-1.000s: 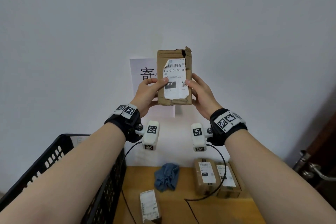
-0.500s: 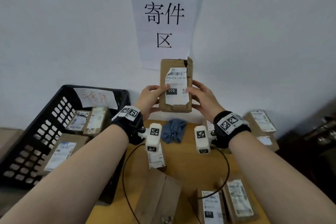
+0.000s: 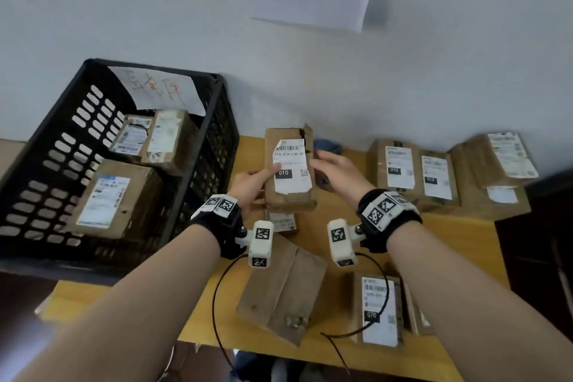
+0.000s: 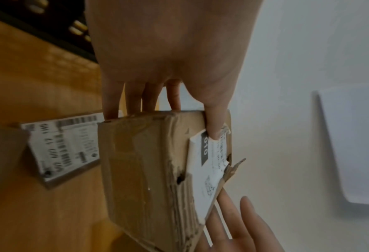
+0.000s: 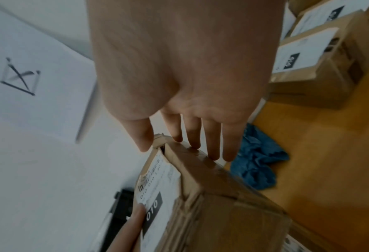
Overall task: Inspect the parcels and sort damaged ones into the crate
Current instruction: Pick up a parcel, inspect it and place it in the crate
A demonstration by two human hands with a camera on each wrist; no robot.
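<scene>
A brown cardboard parcel with a torn top corner and a ragged white label hangs upright above the wooden table. My left hand grips its left side, thumb on the label and fingers behind. My right hand is at its right edge with straight fingers, whose tips touch the torn end. The left wrist view shows crushed, holed cardboard on the parcel. The black slotted crate stands to the left and holds labelled parcels.
More labelled parcels sit at the back right and front right. A plain brown parcel lies under my wrists. A blue cloth is behind the held parcel. A dark cabinet borders the table's right.
The parcel has come down from in front of the wall to just above the table. My right hand has loosened from a grip to straight fingers at the edge.
</scene>
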